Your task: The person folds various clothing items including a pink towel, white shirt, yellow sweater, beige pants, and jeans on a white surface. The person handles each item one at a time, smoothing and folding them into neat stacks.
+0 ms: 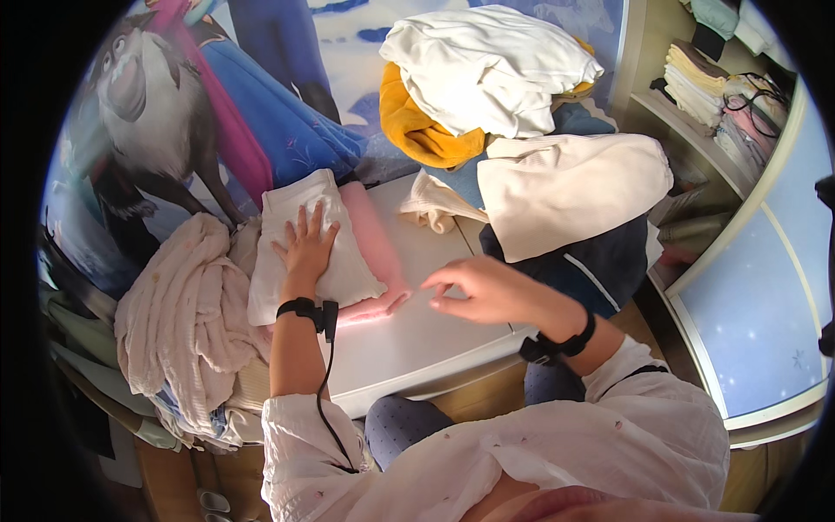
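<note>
My left hand (309, 243) lies flat with its fingers spread on a folded white garment (346, 267). Beneath that garment is a folded pink fabric piece (372, 238), showing along its right and front sides. Both rest on a white tabletop (417, 339). My right hand (473, 287) hovers just right of the pink fabric, fingers bent and nothing between them. Beyond my right hand lies a folded cream garment (574, 189) on top of a dark navy garment (593, 274) with a white stripe. Each wrist wears a black strap; a cable runs from the left one.
A crumpled pale pink cloth (189, 313) is heaped at the left. Behind, a white garment (489, 65) tops a mustard garment (417, 124). On the right, a shelf (698, 143) of folded clothes stands beside a blue sliding door (750, 313). A cartoon mural (261, 98) covers the wall.
</note>
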Motion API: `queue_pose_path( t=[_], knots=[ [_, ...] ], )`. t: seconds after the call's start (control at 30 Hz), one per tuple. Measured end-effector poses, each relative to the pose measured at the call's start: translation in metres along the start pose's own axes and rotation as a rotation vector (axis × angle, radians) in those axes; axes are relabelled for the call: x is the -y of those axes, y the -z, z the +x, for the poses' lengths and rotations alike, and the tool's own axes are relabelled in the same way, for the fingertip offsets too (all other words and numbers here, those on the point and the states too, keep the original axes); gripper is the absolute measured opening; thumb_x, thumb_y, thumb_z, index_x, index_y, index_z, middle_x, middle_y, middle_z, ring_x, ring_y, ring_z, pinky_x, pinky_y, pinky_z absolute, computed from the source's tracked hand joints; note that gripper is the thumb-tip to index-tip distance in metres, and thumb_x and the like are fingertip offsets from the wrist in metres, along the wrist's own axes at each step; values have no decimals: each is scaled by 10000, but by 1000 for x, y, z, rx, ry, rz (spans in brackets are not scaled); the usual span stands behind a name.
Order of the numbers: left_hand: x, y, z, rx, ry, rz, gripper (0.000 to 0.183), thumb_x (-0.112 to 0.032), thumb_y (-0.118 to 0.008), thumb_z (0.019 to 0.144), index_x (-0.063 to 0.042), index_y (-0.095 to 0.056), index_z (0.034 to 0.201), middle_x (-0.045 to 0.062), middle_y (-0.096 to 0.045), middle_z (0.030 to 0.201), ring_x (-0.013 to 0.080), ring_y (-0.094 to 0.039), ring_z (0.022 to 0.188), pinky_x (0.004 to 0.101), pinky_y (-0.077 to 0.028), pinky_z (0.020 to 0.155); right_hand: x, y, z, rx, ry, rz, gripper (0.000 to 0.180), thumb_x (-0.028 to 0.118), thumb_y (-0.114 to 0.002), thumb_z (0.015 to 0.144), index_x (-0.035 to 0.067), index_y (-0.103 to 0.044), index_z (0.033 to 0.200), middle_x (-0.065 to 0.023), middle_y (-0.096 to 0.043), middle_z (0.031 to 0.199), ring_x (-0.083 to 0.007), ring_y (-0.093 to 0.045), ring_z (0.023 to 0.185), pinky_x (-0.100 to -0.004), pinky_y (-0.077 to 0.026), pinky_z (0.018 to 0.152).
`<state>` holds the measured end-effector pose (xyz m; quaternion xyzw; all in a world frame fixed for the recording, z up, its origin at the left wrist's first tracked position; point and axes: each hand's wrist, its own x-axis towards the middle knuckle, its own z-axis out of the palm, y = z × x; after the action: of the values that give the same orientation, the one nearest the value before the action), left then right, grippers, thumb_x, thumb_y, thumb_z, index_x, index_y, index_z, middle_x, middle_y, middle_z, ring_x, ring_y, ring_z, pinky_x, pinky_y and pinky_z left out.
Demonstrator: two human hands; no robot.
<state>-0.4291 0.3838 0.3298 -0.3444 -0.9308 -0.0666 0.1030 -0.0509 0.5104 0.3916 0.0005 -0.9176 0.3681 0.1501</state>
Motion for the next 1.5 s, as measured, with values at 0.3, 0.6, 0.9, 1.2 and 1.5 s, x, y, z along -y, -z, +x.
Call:
queue_pose_path(
  t=[0.3,0.6,0.9,1.2,1.5],
  knots=[
    [-4,-4,-7,-44,15,41,722,-736,-342,1048,-498,-137,1698,-19,-166,1801,378,-233,1617,783,-102,1225,-38,218,70,-831,-264,-1100,979,368,-862,807,273,-371,1649,-142,-353,1699,-404,-252,1582,-700,-306,1175],
    [13,-16,-4,-181,-55,-167,770,-639,-430,1062,-354,-155,1723,27,-213,1788,368,-251,1614,708,-95,1271,33,267,103,-1045,-7,-31,342,61,-604,923,-7,-703,1243,-153,-728,1223,-246,-700,1092,-362,-548,960],
    [-92,43,-190,-617,-926,-1205,1520,-319,-985,724,-233,189,1686,302,-25,1759,519,-139,1605,632,-184,1279,93,10,-4,-402,268,55,399,-10,-715,829,-17,-675,1226,-162,-716,1075,-320,-715,1028,-418,-561,882],
    [-86,55,-273,-414,34,-1995,625,-25,-633,1064,-8,-336,1613,137,-649,1381,207,-666,1202,342,-571,984,25,-47,-90,-451,86,288,829,-2,-707,764,9,-491,1565,-138,-483,1614,-279,-368,1563,-434,-247,1292],
    [-123,110,-321,-519,-20,-1800,358,-138,-705,1062,30,-579,1352,69,-673,1241,119,-618,1094,270,-501,956,48,-89,-110,-439,230,291,688,272,-897,835,33,-619,1417,-96,-679,1310,-271,-592,1274,-410,-464,1073]
  ],
)
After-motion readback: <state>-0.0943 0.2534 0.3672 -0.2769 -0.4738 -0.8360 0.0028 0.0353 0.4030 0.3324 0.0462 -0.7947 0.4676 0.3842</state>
